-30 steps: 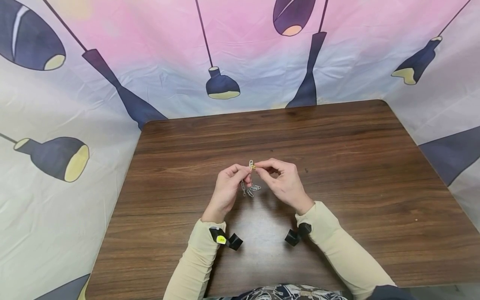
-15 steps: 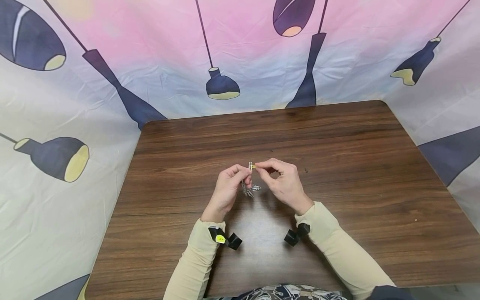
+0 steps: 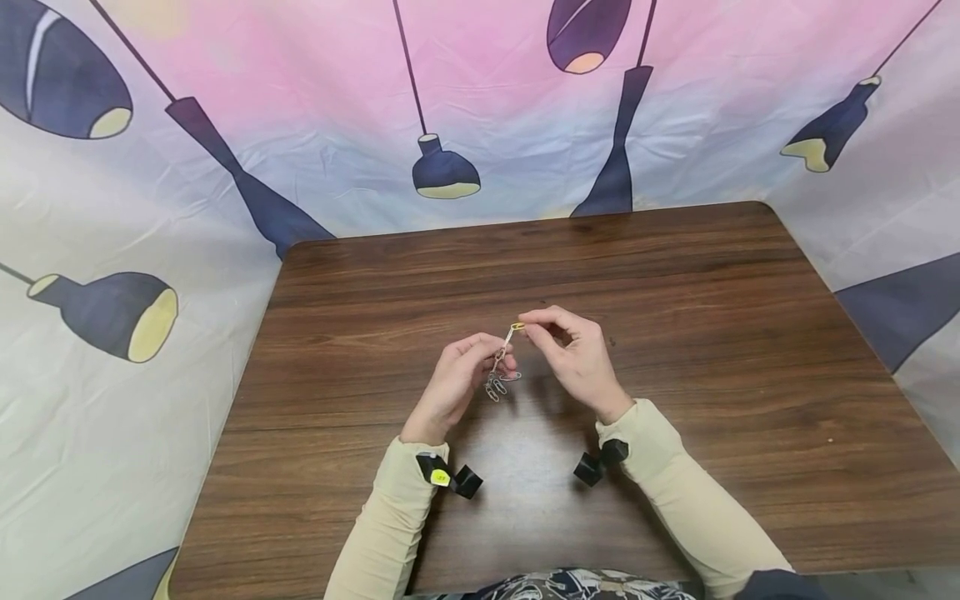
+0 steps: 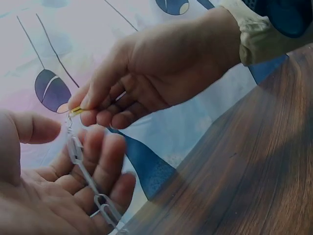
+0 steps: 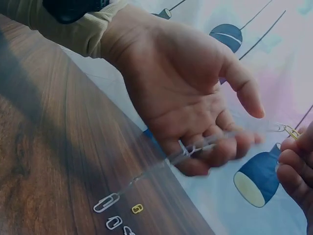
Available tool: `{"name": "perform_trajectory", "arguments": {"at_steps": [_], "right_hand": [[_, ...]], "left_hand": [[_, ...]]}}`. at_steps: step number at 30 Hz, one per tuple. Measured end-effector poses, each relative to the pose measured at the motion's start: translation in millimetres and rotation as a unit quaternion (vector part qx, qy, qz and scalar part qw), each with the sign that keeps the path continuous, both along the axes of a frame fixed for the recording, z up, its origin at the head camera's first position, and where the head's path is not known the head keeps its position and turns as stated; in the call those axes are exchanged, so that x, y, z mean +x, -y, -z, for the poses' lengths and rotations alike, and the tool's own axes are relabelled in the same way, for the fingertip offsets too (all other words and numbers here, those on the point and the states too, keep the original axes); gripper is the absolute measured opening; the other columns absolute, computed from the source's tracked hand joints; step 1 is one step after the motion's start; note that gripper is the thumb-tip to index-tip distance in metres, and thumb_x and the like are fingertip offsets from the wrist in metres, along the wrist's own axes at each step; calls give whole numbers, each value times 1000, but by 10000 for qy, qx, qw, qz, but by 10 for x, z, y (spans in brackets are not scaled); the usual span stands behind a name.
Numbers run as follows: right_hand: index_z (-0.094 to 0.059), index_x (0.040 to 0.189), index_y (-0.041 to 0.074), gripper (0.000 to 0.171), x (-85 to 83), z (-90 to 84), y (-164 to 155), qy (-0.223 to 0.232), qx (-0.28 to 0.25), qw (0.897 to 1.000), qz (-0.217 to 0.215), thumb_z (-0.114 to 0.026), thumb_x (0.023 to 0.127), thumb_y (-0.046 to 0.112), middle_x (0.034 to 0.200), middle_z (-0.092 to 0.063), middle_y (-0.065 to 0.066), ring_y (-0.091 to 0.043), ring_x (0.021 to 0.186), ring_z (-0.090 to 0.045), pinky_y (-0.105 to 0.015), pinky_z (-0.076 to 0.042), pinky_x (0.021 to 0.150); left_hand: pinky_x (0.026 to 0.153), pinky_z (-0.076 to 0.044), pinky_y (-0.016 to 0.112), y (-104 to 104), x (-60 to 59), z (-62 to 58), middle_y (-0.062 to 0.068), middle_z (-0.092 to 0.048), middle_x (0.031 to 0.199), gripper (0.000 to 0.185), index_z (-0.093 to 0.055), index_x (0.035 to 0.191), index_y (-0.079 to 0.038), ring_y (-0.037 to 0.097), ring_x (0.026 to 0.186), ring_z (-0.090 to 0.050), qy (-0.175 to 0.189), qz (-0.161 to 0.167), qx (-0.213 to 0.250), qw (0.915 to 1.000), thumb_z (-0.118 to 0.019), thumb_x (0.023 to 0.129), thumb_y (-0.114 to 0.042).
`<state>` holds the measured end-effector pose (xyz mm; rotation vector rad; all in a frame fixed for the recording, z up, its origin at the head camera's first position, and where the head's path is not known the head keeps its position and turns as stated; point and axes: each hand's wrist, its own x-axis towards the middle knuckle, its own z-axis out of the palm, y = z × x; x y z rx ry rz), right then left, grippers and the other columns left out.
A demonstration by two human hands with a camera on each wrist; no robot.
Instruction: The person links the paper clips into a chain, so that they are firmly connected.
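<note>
My right hand [image 3: 576, 354] pinches a yellow paper clip [image 3: 517, 327] between thumb and forefinger. From that clip a chain of white paper clips [image 4: 75, 149] runs down across the fingers of my left hand [image 3: 456, 379]. In the left wrist view the left thumb stands apart from its fingers, and the chain lies over them without being gripped. The right wrist view shows the chain slanting down, blurred, towards a white paper clip [image 5: 106, 202]. Near it are another white clip [image 5: 114, 223] and a small yellow clip [image 5: 137, 208].
Both hands are above a brown wood-grain table [image 3: 360, 333]. Behind it hangs a cloth backdrop [image 3: 510, 150] printed with lamps. Each wrist carries a black camera mount, such as the left one [image 3: 467, 482].
My right hand has moved slightly up and right with the yellow clip, drawing the chain out straight. The left fingers have loosened from the white clip they were pinching.
</note>
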<state>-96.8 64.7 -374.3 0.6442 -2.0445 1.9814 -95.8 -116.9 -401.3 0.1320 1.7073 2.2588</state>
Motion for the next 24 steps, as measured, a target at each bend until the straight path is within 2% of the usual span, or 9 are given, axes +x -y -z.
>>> {"name": "perform_trajectory", "arguments": {"at_steps": [3,7,9,12,14,17,20,22,24], "right_hand": [[-66,105,-11,16,1,-26,-12,28,82,9998,-168,-58,90,-12,92,-66,-26,-26,83,-66,-28,-55,73],[-65,108,-10,18,24,-67,-6,178,295,9986,-400,-56,92,-10,92,-66,-24,-40,83,-65,-38,-56,75],[-64,110,-10,19,41,-83,0,200,433,9979,-430,-56,93,-9,91,-67,-23,-40,82,-66,-38,-56,74],[-63,112,-8,20,52,-78,9,137,632,9973,-334,-57,93,-9,87,-67,-21,-36,79,-65,-30,-53,68],[-63,114,-5,22,29,-16,5,94,681,9973,-259,-58,93,-7,85,-66,-19,-33,78,-64,-25,-48,64],[-63,116,1,22,-37,123,-12,93,582,9981,-166,-57,95,-2,85,-66,-16,-25,79,-63,-22,-47,66],[-64,116,5,20,-123,286,-34,208,601,9980,-32,-57,97,4,86,-65,-13,-23,79,-61,-22,-47,67],[-65,116,7,19,-170,390,-40,478,1033,9935,32,-58,98,9,89,-65,-12,-23,77,-60,-24,-49,67],[-65,115,7,20,-214,515,-33,813,1724,9816,-117,-60,97,14,91,-63,-9,-23,72,-60,-27,-49,64]], "left_hand": [[96,-42,56,-1,-5,2,13,-70,93,28,-62,111,9,26,88,-67,-245,82,-69,9996,-54,97,-15],[99,-41,53,-8,-9,-12,16,-71,104,33,-60,118,10,27,97,-66,-680,-26,-71,9977,-58,96,-14],[97,-44,49,-11,-7,-25,14,-72,100,31,-62,115,10,26,95,-67,-810,-124,-168,9965,-60,95,-14],[92,-49,42,-16,-4,-40,8,-72,88,26,-66,106,10,23,86,-68,-907,-287,-472,9943,-64,94,-13],[89,-50,40,-19,-1,-44,6,-71,82,24,-66,101,11,21,81,-68,-867,-348,-610,9938,-65,93,-11],[84,-51,36,-23,5,-41,3,-70,77,25,-65,98,13,17,76,-68,-790,-426,-743,9932,-67,91,-10],[83,-52,35,-23,9,-31,2,-69,75,19,-65,96,9,16,73,-67,-643,-488,-540,9953,-67,91,-9],[83,-53,37,-20,10,-22,4,-69,75,8,-67,93,2,17,72,-67,-510,-512,-132,9973,-64,92,-6],[81,-54,36,-16,12,-18,6,-69,77,6,-67,90,-3,18,71,-68,-362,-510,376,9973,-61,93,-1]]}}
